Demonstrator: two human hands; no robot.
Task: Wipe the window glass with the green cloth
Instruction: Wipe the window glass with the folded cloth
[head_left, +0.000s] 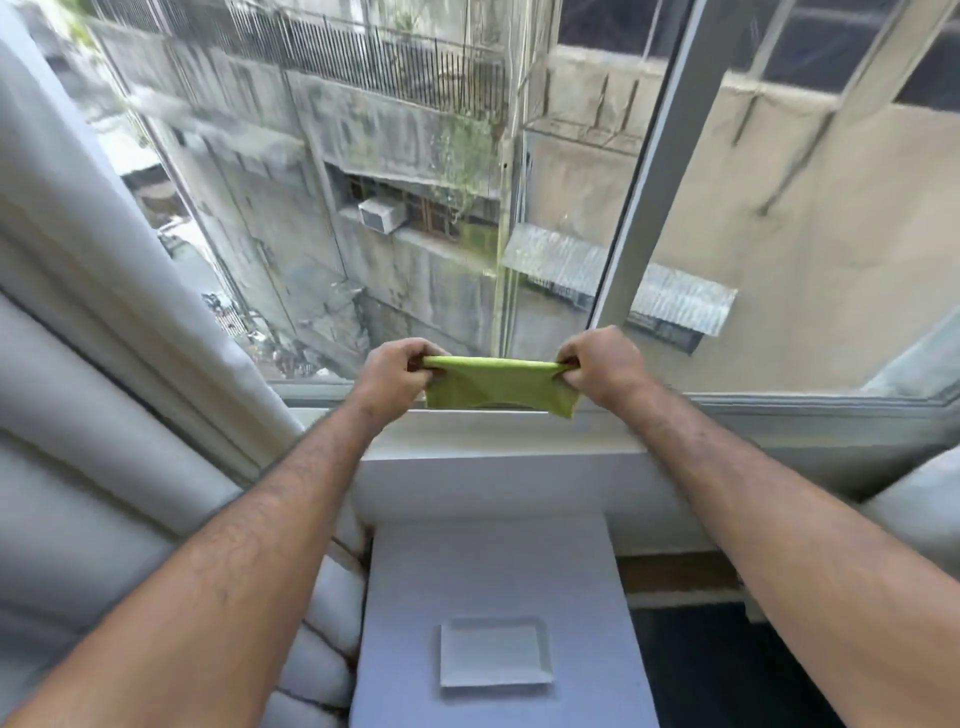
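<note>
A green cloth (498, 387) is stretched flat between my two hands just above the white window sill (498, 431). My left hand (395, 371) pinches its left end and my right hand (602, 366) pinches its right end. The cloth hangs down a little in the middle and at its right corner. The window glass (363, 208) rises behind the cloth, looking out on grey buildings. The cloth is near the bottom of the pane; I cannot tell whether it touches the glass.
A white vertical frame bar (649, 182) divides the window to the right of centre. Pale curtains (104, 338) hang at the left, with more fabric at the right edge. Below the sill stands a white ledge (493, 571) with a small square dish (493, 654).
</note>
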